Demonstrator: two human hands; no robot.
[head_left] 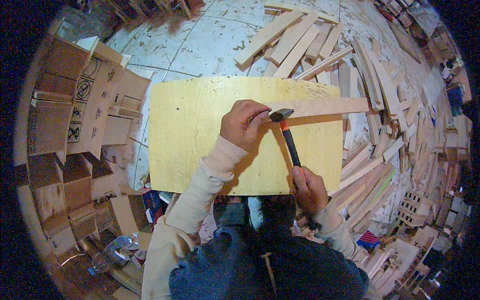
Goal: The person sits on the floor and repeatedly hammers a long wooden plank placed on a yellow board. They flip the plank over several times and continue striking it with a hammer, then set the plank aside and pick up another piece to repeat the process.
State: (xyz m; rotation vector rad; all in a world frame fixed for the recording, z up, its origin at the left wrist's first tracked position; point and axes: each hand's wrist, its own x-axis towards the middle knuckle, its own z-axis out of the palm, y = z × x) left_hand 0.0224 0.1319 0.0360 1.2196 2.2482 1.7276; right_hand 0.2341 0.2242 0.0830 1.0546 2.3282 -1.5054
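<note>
My right hand (310, 190) is closed around the lower handle of a hammer (290, 142), which has a dark grip with orange parts. Its metal head lies over the left part of a flat pale wooden strip (330, 108). Just left of that head, my left hand (242, 125) is closed with thumb and fingers pinched together above the strip's left end. Whatever sits in the pinch is too small or hidden to make out. Under both hands is a yellow wooden board (185, 135), and the strip sticks out past its right edge.
Cut wooden slats lie in a loose pile (295, 42) beyond the board, and more slats (380, 85) spread along the right. Folded cardboard boxes (95, 110) stand at left. A clear plastic bottle (107, 255) lies at lower left. Shavings litter the tiled floor (210, 42).
</note>
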